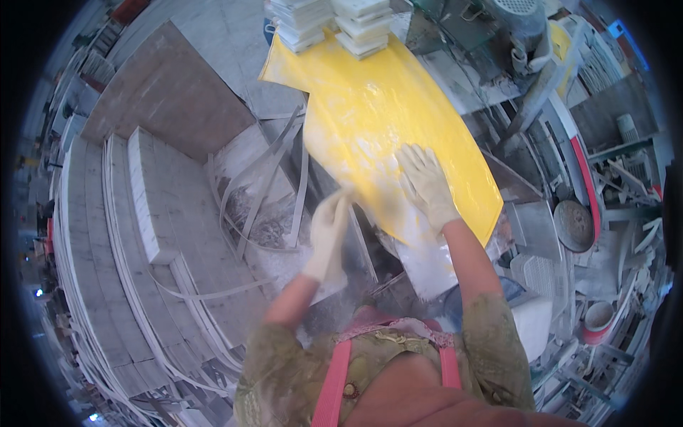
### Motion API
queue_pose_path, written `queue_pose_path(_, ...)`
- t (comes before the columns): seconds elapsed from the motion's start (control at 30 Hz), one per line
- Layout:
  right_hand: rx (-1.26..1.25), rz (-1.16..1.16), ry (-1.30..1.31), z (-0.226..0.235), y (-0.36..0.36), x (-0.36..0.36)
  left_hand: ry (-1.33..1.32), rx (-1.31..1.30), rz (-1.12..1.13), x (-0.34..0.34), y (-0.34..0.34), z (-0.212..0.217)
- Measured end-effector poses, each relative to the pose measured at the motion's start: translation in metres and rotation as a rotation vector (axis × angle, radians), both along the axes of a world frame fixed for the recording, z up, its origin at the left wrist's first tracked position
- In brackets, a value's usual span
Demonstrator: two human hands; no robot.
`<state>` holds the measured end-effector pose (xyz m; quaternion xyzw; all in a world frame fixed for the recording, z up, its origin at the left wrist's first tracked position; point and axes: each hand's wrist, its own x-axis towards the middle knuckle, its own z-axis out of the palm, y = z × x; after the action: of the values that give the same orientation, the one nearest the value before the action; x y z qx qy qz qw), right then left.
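Note:
A yellow sheet [370,114] with white, powdery and wet-looking patches lies in front of me. My right hand [427,181], in a pale rubber glove, rests flat on its near right part, fingers stretched out. My left hand [329,231], gloved alike, is at the sheet's near left edge. Motion smears its fingertips, so I cannot make out whether they grip that edge. The sheet is blurred between both hands. Under its near end shows a whitish surface [427,267].
Two stacks of pale tiles [366,25] stand at the sheet's far end. Long rows of grey-white slabs [160,192] fill the left, beside a brown board [167,92]. Loose strips [302,192] hang near my left hand. Machinery [523,35], a round pan [573,224] and a bucket [599,324] are at right.

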<state>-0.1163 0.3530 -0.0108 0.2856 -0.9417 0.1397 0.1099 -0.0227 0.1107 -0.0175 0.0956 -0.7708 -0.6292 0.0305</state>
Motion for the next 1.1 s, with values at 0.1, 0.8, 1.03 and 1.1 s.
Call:
queue_pose_path(0.1, -0.047, 0.021, 0.045, -0.013, 0.005, -0.002, -0.061, 0.423, 0.306, 0.105, 0.016, -0.004)
queue_pose_path(0.8, -0.738, -0.427, 0.158, 0.007, 0.318, 0.072, 0.005, 0.13, 0.329, 0.181, 0.261, 0.091)
queue_pose_path(1.03, -0.584, -0.936, 0.027, -0.072, 0.499, 0.182, -0.029, 0.192, 0.107, 0.134, 0.333, 0.096)
queue_pose_path(1.1, -0.53, -1.013, 0.036, -0.081, 0.53, 0.197, -0.06, 0.226, 0.077, 0.125, 0.34, 0.098)
